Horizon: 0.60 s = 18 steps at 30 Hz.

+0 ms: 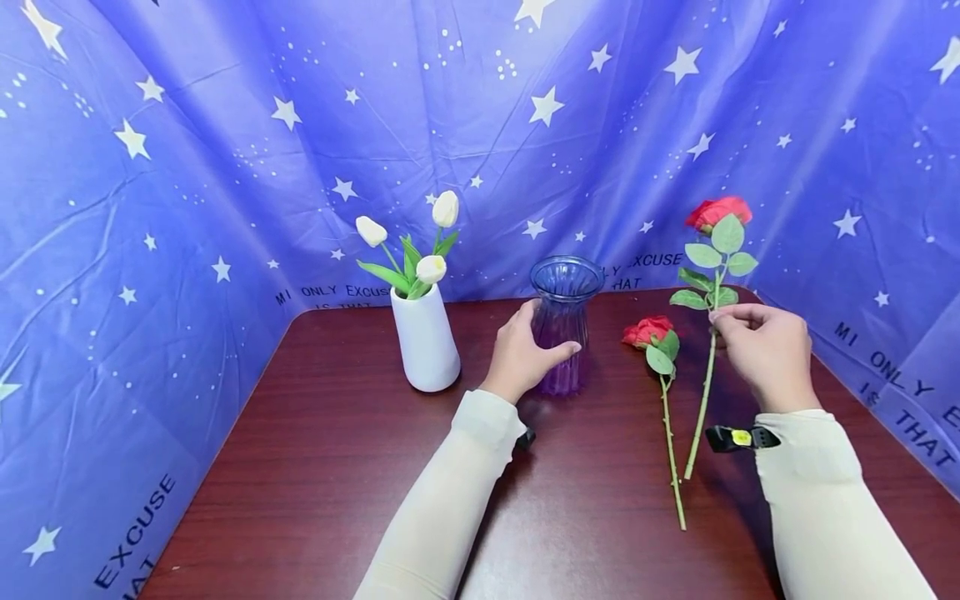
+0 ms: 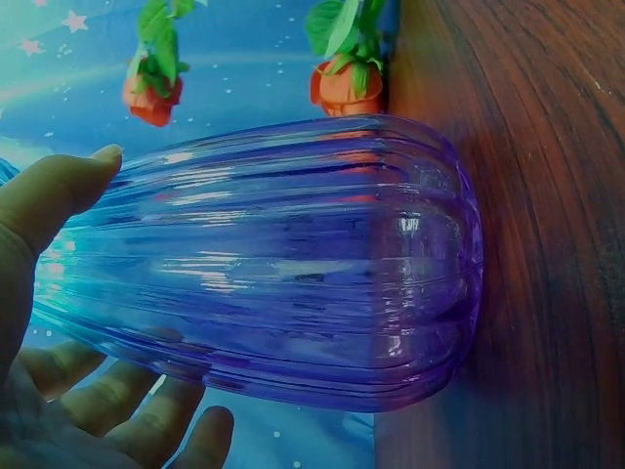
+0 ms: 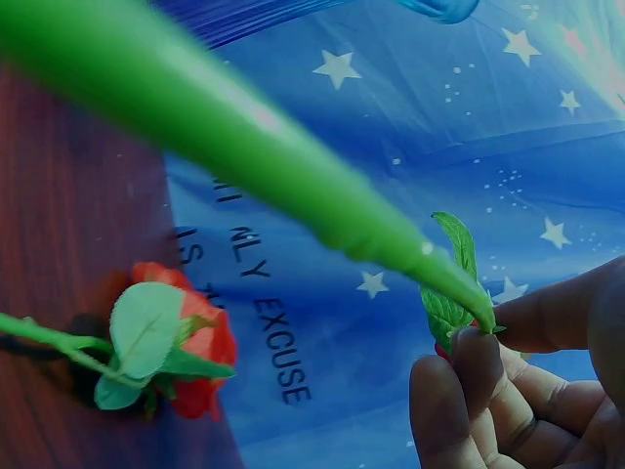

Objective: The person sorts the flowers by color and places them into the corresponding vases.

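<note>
A ribbed glass vase (image 1: 564, 333), bluish at the rim and purple at the base, stands upright on the table. My left hand (image 1: 521, 354) holds it from the left, thumb across the front and fingers round the other side; in the left wrist view the thumb (image 2: 68, 191) and fingers lie on opposite sides of the glass. My right hand (image 1: 767, 350) pinches the green stem of a red rose (image 1: 717, 215) between thumb and fingertips, bloom up, stem slanting down. Between the vase and this hand, a second red rose (image 1: 649, 332) lies on the table.
A white vase (image 1: 426, 342) holding white tulips (image 1: 446, 209) stands to the left of the glass vase. The dark red wooden table (image 1: 337, 483) is bordered at the back and sides by a blue star-patterned cloth (image 1: 480, 125).
</note>
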Each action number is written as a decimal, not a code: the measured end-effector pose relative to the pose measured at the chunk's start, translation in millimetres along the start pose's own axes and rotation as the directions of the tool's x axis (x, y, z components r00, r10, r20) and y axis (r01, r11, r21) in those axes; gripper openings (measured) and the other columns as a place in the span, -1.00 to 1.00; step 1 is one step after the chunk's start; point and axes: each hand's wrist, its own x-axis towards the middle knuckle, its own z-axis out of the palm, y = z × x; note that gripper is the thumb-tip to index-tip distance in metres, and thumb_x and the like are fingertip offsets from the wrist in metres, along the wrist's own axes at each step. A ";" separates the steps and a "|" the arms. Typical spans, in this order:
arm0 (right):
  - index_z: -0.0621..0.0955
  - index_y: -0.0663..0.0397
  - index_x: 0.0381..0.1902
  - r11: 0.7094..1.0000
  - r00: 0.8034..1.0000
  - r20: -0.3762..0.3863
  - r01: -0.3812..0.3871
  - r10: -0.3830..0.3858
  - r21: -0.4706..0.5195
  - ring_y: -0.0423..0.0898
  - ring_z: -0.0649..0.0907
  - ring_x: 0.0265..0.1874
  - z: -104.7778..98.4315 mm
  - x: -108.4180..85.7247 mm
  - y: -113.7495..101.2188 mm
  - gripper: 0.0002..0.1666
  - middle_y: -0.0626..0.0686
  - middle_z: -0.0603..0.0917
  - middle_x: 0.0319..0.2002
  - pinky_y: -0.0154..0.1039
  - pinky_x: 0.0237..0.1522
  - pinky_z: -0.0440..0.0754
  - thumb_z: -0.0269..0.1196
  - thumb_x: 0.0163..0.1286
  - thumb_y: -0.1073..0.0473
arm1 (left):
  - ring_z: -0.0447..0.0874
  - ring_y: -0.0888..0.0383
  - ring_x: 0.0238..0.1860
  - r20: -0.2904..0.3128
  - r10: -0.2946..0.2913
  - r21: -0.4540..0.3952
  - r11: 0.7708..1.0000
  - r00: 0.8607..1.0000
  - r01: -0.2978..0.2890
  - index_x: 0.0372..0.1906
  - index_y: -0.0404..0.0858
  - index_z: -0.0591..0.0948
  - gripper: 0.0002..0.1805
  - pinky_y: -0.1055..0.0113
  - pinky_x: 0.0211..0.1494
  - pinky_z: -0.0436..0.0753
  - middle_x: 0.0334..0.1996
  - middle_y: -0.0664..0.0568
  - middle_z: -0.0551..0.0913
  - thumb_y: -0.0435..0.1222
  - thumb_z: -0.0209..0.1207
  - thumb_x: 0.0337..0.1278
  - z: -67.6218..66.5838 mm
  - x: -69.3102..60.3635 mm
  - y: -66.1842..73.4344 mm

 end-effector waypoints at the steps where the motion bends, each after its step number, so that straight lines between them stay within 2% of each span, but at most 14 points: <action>1: 0.75 0.14 -0.07 1.000 1.000 -0.003 0.003 -0.003 0.002 -0.36 0.71 -0.64 -0.4 0.5 -2.3 -0.67 -0.40 0.68 -0.63 -0.42 -0.53 0.67 0.25 0.45 0.02 | 0.59 0.01 0.33 -0.002 0.001 0.001 1.000 1.000 -0.001 0.48 -0.16 0.39 -0.02 0.09 0.37 0.58 0.32 -0.03 0.59 0.11 0.52 -0.01 -0.1 -0.1 -0.1; 4: 0.77 -0.07 -0.21 0.999 1.000 -0.001 0.016 -0.016 0.035 -0.35 0.71 -0.64 -0.8 1.2 -9.0 -0.82 -0.38 0.69 -0.63 -0.42 -0.53 0.67 0.27 0.44 0.04 | 0.60 0.03 0.31 -0.007 0.003 0.005 1.000 1.000 -0.003 0.47 -0.15 0.40 -0.03 0.12 0.36 0.59 0.30 -0.01 0.61 0.10 0.53 -0.02 -0.4 -0.3 -1.2; 7: 0.77 -0.22 -0.30 0.997 1.000 -0.004 0.026 -0.026 0.077 -0.37 0.71 -0.64 -0.3 2.1 -14.7 -0.86 -0.37 0.70 -0.62 -0.44 -0.53 0.66 0.28 0.44 0.06 | 0.62 0.05 0.29 -0.012 0.009 0.008 1.000 1.000 -0.009 0.46 -0.15 0.41 -0.04 0.14 0.35 0.59 0.28 0.00 0.63 0.08 0.54 -0.04 -0.7 -0.7 -2.8; 10: 0.78 -0.21 -0.31 0.992 0.999 -0.019 0.039 -0.037 0.122 -0.38 0.71 -0.62 -1.0 2.7 -20.5 -0.86 -0.35 0.72 -0.60 -0.45 -0.52 0.66 0.30 0.44 0.08 | 0.62 0.06 0.29 -0.010 0.011 0.008 1.000 1.000 -0.011 0.47 -0.15 0.40 -0.03 0.15 0.34 0.59 0.28 0.01 0.63 0.08 0.55 -0.04 0.0 -0.4 -2.9; 18: 0.80 -0.09 -0.23 0.985 0.996 -0.055 0.075 -0.067 0.154 -0.41 0.72 -0.58 1.5 2.4 -38.0 -0.88 -0.38 0.72 -0.57 -0.49 -0.47 0.66 0.33 0.43 0.09 | 0.61 0.04 0.31 -0.004 0.003 0.010 1.000 1.000 -0.003 0.48 -0.14 0.39 -0.02 0.14 0.35 0.59 0.29 0.00 0.62 0.09 0.54 -0.04 0.1 0.9 -2.9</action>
